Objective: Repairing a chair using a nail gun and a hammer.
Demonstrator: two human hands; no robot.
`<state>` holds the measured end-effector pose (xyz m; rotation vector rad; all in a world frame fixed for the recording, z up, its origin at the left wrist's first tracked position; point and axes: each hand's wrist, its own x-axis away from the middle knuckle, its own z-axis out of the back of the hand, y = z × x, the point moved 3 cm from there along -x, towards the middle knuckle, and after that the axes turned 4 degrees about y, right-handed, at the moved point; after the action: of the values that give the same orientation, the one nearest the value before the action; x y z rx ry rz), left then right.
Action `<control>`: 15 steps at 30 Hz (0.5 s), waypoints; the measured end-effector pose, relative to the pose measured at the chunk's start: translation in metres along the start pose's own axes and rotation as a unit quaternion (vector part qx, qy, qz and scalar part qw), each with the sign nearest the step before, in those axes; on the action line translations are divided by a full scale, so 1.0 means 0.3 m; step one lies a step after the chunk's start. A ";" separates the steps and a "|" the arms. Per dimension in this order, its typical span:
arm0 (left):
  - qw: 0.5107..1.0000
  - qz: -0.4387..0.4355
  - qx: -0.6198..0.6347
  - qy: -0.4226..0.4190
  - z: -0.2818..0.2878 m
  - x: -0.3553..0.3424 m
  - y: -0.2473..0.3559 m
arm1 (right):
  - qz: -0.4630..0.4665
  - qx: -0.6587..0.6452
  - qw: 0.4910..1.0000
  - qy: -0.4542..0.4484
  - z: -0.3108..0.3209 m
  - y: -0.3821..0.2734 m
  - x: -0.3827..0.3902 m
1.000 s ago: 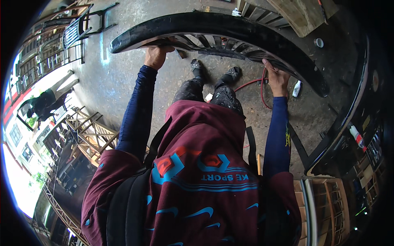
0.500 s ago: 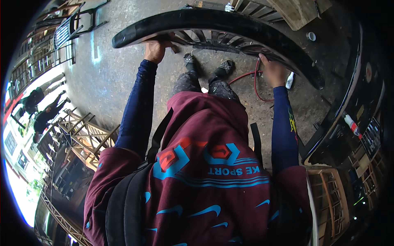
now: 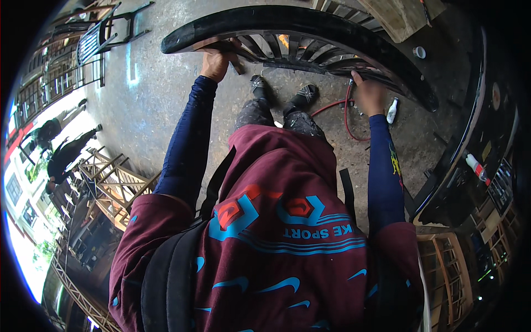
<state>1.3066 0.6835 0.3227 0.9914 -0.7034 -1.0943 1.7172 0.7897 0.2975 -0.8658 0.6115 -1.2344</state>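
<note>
A large dark curved wooden frame (image 3: 298, 22) with slats fanning beneath its thick, glossy arched rail spans the top of the head view. It looks like the back of a chair or bench. My left hand (image 3: 214, 65) is closed round its lower edge near the left end; a short brown stick-like piece (image 3: 238, 65) shows beside the fingers. At the right part of the lower edge is my right hand (image 3: 369, 95), blurred, with one digit against the frame and the other fingers mostly hidden. It appears closed on the frame.
A red hose (image 3: 347, 116) curls on the concrete floor by a white bottle (image 3: 392, 110). A white cup (image 3: 419, 52) lies farther right. Dark curved furniture (image 3: 470, 144) stands at right, wooden frames (image 3: 113, 191) at left, chairs (image 3: 91, 44) at far left. Two people (image 3: 63, 149) are beyond.
The frame's left end has shifted right and up along with my left hand, and its slats show more. My right hand has hardly moved and stays blurred.
</note>
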 end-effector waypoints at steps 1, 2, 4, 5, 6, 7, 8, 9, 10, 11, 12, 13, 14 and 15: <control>1.000 0.000 -0.001 0.000 0.000 0.000 -0.001 | -0.012 -0.003 1.000 0.009 -0.002 -0.004 0.000; 1.000 0.006 0.002 -0.001 0.001 0.001 -0.003 | -0.013 -0.004 1.000 0.009 -0.003 -0.001 0.001; 1.000 0.012 0.004 -0.003 0.004 0.004 -0.013 | -0.019 -0.003 1.000 0.005 -0.005 0.006 0.002; 1.000 0.001 -0.015 -0.006 0.006 0.008 -0.017 | -0.019 -0.004 1.000 0.004 -0.007 0.010 0.004; 0.999 -0.011 -0.035 -0.010 0.010 0.010 -0.022 | -0.028 0.017 0.999 -0.001 -0.008 0.005 0.001; 0.999 -0.010 -0.036 -0.008 0.017 0.014 -0.031 | -0.036 0.038 0.999 -0.006 -0.014 0.000 -0.003; 0.997 -0.035 -0.063 -0.015 0.024 0.020 -0.036 | -0.036 0.036 0.999 -0.010 -0.034 0.024 -0.003; 0.994 -0.064 -0.086 -0.023 0.025 0.012 -0.034 | -0.039 0.022 0.999 -0.015 -0.056 0.078 0.001; 0.994 -0.065 -0.086 -0.023 0.029 0.013 -0.045 | -0.042 0.007 0.999 -0.022 -0.090 0.129 0.013; 0.990 -0.072 -0.114 -0.037 0.024 0.015 -0.054 | -0.064 -0.083 0.994 -0.001 -0.116 0.170 0.032; 0.985 -0.078 -0.143 -0.046 0.029 0.010 -0.060 | -0.061 -0.084 0.995 -0.001 -0.144 0.172 0.027; 0.995 0.014 -0.095 -0.040 0.024 0.009 -0.042 | -0.101 -0.042 0.994 0.009 -0.170 0.179 0.026; 0.997 0.041 -0.059 -0.028 0.016 -0.012 -0.019 | -0.142 0.000 0.990 0.020 -0.187 0.186 0.017; 0.997 0.019 -0.069 -0.029 0.020 -0.035 -0.017 | -0.107 -0.017 0.993 0.037 -0.195 0.164 -0.030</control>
<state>1.2960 0.6910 0.3204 0.8288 -0.6819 -1.1260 1.6949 0.7895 0.2238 -0.9352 0.6121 -1.4589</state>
